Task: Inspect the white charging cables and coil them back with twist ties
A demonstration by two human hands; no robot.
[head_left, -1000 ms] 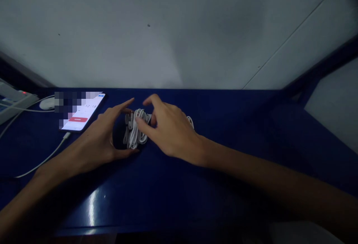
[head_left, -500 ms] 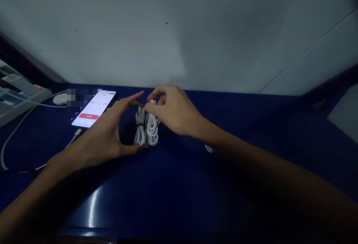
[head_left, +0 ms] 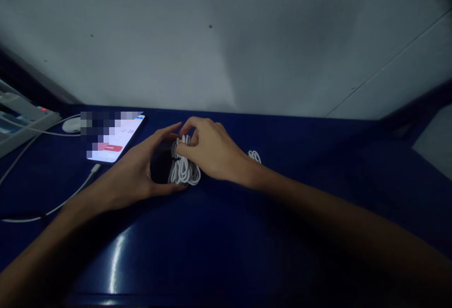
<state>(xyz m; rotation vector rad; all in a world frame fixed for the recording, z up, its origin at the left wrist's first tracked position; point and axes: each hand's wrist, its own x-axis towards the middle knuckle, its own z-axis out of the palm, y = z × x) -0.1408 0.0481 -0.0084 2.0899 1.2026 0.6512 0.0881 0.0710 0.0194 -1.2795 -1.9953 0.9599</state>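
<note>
White coiled cable bundles point(head_left: 183, 171) stand side by side on the blue table, one with a dark tie around its middle. My left hand point(head_left: 136, 171) curves around their left side, thumb at the lower end and fingers at the upper end. From the right, my right hand point(head_left: 219, 150) pinches the top of one bundle between thumb and fingers, pressed against its neighbour. Part of the bundles is hidden behind these fingers. Another white cable coil point(head_left: 254, 156) shows just beyond my right wrist, mostly covered by it.
A lit phone point(head_left: 115, 148), partly pixelated, lies left with a charging cable point(head_left: 79, 188) plugged in. Behind it sits a white rounded object point(head_left: 71, 125). A pale box-like holder point(head_left: 28, 129) with a red light stands far left. A grey wall point(head_left: 212, 63) rises behind the blue table point(head_left: 212, 251).
My right hand has moved slightly left and down, bringing its cable bundle over against the other. More of the coil beyond my right wrist shows. The left hand has hardly moved.
</note>
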